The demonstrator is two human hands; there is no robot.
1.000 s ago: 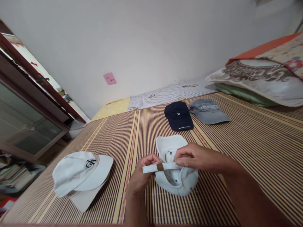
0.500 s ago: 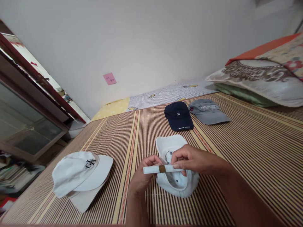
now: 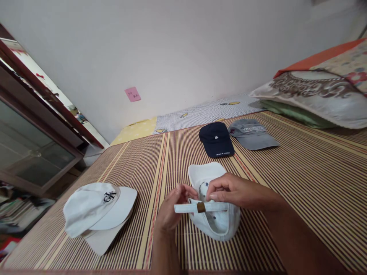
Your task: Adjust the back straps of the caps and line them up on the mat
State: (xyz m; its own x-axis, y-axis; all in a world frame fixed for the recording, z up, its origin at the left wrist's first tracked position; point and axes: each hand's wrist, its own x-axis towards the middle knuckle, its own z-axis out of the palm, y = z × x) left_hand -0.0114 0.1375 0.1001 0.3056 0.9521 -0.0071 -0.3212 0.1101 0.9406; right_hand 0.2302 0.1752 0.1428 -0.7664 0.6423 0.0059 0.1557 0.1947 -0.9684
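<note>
A pale cap (image 3: 226,225) lies with its opening toward me and its brim pointing away. Its back strap (image 3: 218,207) has a brown slider (image 3: 201,207), and the strap's free end sticks out to the left. My left hand (image 3: 170,208) curls behind that end, fingertips at the cap's edge; part of its grip is hidden. Just above the strap, my right hand (image 3: 233,191) has thumb and forefinger pinched together over the cap's opening. What lies between those fingertips, if anything, does not show.
White caps (image 3: 88,208) overlap at the left on a striped mat (image 3: 137,168). Farther back, a navy cap (image 3: 216,141) touches a grey cap (image 3: 252,133). Pillows (image 3: 321,95) are piled at the right by the wall. A glass-fronted cabinet (image 3: 31,152) stands at the left.
The brown slider has shifted slightly right. My right thumb has come off the strap and now sits above it. My left fingers have lifted and loosened a little.
</note>
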